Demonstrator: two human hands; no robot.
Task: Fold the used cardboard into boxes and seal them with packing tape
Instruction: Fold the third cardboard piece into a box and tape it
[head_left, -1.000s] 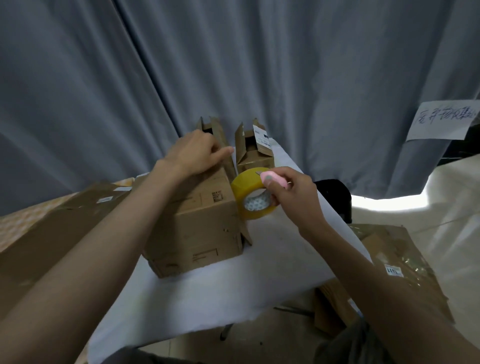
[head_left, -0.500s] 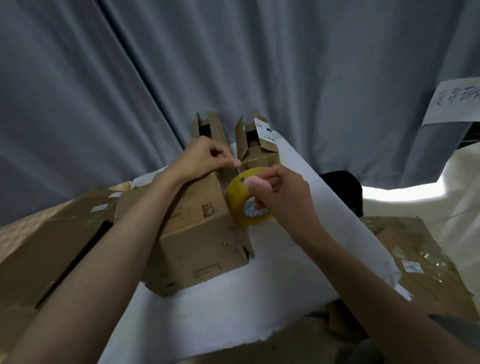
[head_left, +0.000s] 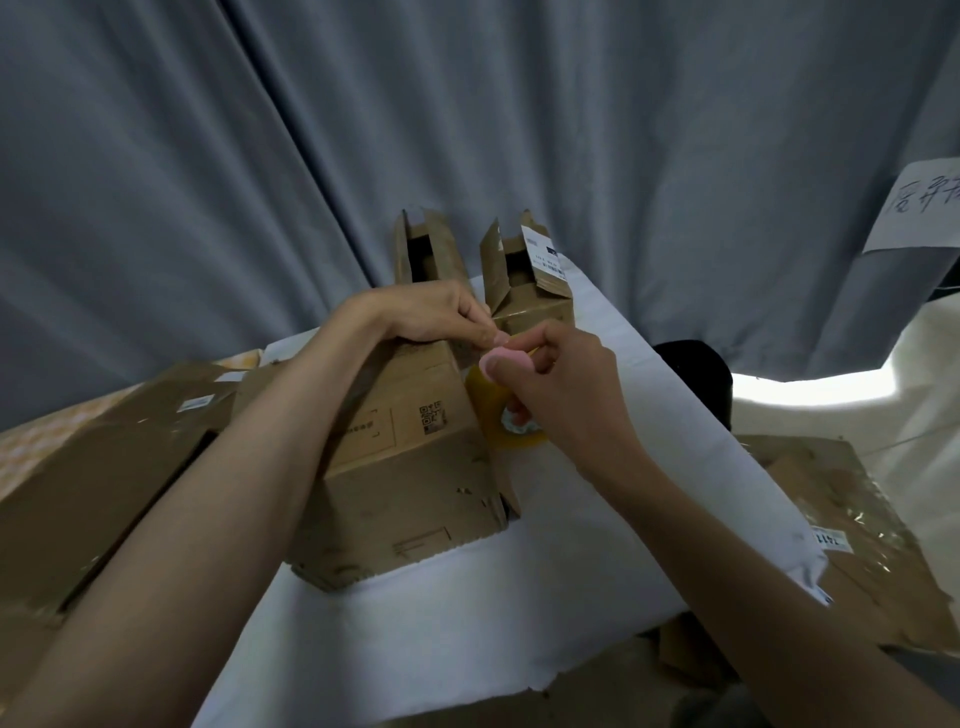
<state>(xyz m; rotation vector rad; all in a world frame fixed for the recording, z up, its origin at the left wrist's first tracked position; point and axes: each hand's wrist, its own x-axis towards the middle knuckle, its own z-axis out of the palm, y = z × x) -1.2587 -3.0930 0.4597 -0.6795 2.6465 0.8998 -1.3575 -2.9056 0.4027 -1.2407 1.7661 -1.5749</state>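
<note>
Cardboard box (head_left: 400, 457) lies on its side near the middle of the white surface (head_left: 545, 571), long axis running from the near edge toward the far edge. Left hand (head_left: 431, 312) rests on the box's upper far end, fingertips pinched, apparently on the tape's free end; this cannot be confirmed. Right hand (head_left: 561, 389) grasps the yellow tape roll (head_left: 485, 410) and a pink object (head_left: 506, 358), touching the box's right side. Both grips meet at that far corner; the seam lies leftward of the roll.

brown box (head_left: 405, 467) upright, yellow tape roll (head_left: 488, 410) beside
</note>
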